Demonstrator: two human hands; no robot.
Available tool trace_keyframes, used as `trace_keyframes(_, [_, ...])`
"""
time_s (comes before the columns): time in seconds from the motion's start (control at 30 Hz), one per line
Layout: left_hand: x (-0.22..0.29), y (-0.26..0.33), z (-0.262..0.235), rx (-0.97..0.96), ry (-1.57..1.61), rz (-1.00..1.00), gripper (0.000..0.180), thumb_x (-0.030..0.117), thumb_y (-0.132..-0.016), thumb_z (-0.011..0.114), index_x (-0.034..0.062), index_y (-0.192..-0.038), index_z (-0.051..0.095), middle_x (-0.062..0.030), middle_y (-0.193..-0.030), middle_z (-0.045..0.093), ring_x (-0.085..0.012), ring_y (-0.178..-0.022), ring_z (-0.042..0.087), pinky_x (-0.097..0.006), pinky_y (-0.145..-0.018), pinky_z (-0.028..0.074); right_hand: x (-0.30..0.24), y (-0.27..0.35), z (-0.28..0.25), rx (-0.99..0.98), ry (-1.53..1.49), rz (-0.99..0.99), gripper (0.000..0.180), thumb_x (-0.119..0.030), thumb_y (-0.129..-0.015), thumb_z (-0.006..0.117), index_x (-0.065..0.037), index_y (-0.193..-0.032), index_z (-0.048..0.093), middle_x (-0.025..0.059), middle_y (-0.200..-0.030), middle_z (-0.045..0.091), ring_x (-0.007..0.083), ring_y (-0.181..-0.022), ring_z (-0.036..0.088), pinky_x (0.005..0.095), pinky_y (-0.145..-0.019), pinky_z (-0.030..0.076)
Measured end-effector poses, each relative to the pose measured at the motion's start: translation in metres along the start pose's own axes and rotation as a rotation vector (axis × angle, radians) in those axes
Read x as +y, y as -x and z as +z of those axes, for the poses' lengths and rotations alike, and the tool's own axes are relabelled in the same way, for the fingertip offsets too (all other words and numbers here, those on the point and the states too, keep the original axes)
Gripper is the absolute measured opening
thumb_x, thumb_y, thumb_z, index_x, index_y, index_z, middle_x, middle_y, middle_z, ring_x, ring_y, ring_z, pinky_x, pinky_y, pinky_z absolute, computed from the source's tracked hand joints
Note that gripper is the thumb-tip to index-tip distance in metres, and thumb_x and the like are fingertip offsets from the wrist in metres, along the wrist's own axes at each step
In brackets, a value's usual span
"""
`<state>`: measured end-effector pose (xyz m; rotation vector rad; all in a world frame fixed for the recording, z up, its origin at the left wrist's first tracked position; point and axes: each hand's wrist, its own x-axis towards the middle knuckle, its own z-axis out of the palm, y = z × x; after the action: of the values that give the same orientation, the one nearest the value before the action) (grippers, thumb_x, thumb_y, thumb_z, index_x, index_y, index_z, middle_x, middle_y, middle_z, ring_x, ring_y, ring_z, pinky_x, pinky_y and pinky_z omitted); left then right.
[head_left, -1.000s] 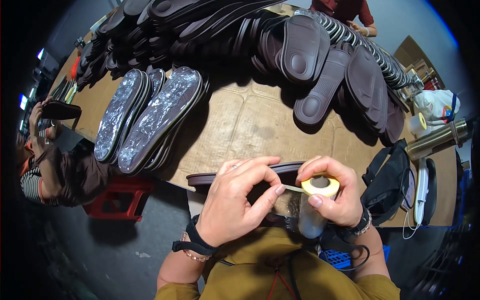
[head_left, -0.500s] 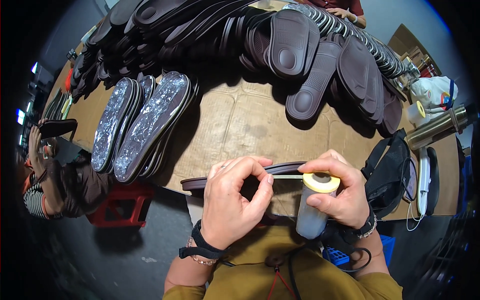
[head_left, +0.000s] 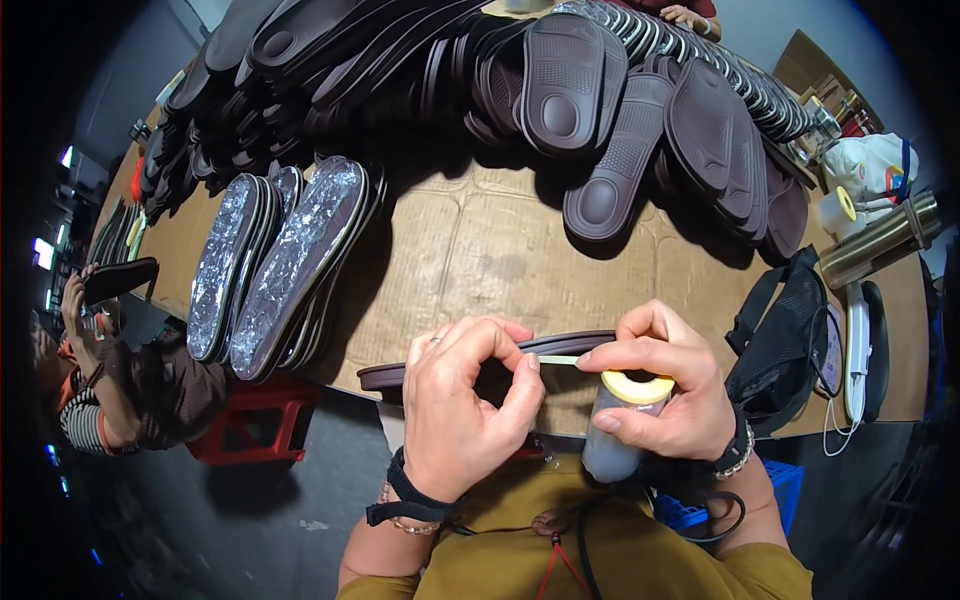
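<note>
Yellow tape roll (head_left: 637, 387), brown insole (head_left: 480, 357) edge-on.

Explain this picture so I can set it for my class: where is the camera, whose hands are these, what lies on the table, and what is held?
The camera sits on a person's head and looks down, so its wide lens bends straight edges. The left hand and right hand are that person's own. The right hand holds a yellowish tape roll; both hands pinch a tape strip against a dark brown shoe sole. On the cardboard-covered table lie piles of brown soles and foil-faced insoles. A second person sits at the left.
</note>
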<state>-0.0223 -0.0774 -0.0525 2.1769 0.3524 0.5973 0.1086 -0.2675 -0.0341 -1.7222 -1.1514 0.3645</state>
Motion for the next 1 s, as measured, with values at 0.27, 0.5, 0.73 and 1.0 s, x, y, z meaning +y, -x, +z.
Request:
trace_keyframes(0.27, [0.002,-0.001,0.004,0.01,-0.058,0.006,0.014,0.01,-0.08,0.074,0.0087,-0.078,0.06,-0.0054,-0.093,0.072,-0.0267,-0.087,0.067,-0.04,-0.086,0.041,0.001,-0.003,0.005,0.032,0.057,0.042,0.036,-0.021,-0.072,0.085,-0.005,-0.103,0.078,0.0083,-0.093,0.055,0.0206,-0.087,0.056,0.0306,-0.074,0.045])
trace_keyframes(0.5, [0.003,-0.003,0.005,-0.003,-0.061,-0.01,0.014,0.009,-0.079,0.073,0.0085,-0.076,0.06,-0.0058,-0.092,0.071,-0.0262,-0.087,0.067,-0.04,-0.086,0.04,-0.001,-0.007,0.004,0.032,0.09,0.037,0.034,-0.02,-0.072,0.085,-0.004,-0.102,0.078,0.0089,-0.09,0.055,0.0214,-0.085,0.057,0.0306,-0.073,0.045])
trace_keyframes(0.73, [0.002,-0.005,0.004,-0.006,-0.049,-0.018,0.014,0.01,-0.079,0.073,0.0087,-0.075,0.06,-0.0058,-0.092,0.071,-0.027,-0.085,0.066,-0.04,-0.084,0.039,-0.001,-0.013,0.005,0.041,0.107,0.021,0.033,-0.02,-0.072,0.085,-0.004,-0.099,0.078,0.0085,-0.087,0.055,0.0221,-0.084,0.057,0.0312,-0.072,0.045])
trace_keyframes(1.0, [0.002,-0.007,0.006,-0.012,-0.068,-0.026,0.015,0.01,-0.079,0.073,0.0085,-0.075,0.059,-0.0046,-0.09,0.07,-0.0269,-0.084,0.066,-0.04,-0.082,0.039,0.001,-0.014,0.005,0.043,0.115,0.022,0.033,-0.02,-0.071,0.084,-0.003,-0.099,0.077,0.0096,-0.087,0.058,0.0226,-0.084,0.057,0.0318,-0.071,0.046])
